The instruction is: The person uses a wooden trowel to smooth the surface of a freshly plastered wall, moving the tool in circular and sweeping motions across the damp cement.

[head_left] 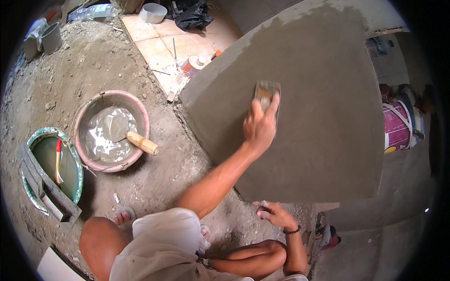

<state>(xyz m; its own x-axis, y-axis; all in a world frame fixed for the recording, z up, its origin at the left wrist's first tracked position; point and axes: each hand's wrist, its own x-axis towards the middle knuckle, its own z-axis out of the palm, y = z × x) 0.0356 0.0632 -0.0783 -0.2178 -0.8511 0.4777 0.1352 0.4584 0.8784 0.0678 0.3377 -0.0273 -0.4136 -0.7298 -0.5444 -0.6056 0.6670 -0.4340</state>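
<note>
My left hand (260, 125) is closed on a small rectangular plastering float (268, 89), pressed to the damp grey plastered surface (323, 117). That surface is smooth, with a ragged wet edge toward the top. My right hand (277, 216), a dark bead bracelet at its wrist, hovers by the surface's lower edge. Its fingers are slightly curled and apart, with nothing visible in them. On the left stands a round pinkish basin (79, 149) of wet grey cement mix. A trowel with a wooden handle (142, 143) rests in it.
A green-rimmed tub (78, 180) of murky water holds a red-tipped brush (58, 161), with a grey bar (40, 187) across it. A can (193, 64) and white bowl (153, 13) stand on tiles. A purple bucket (396, 125) is at right; loose dirt (98, 70) covers the ground.
</note>
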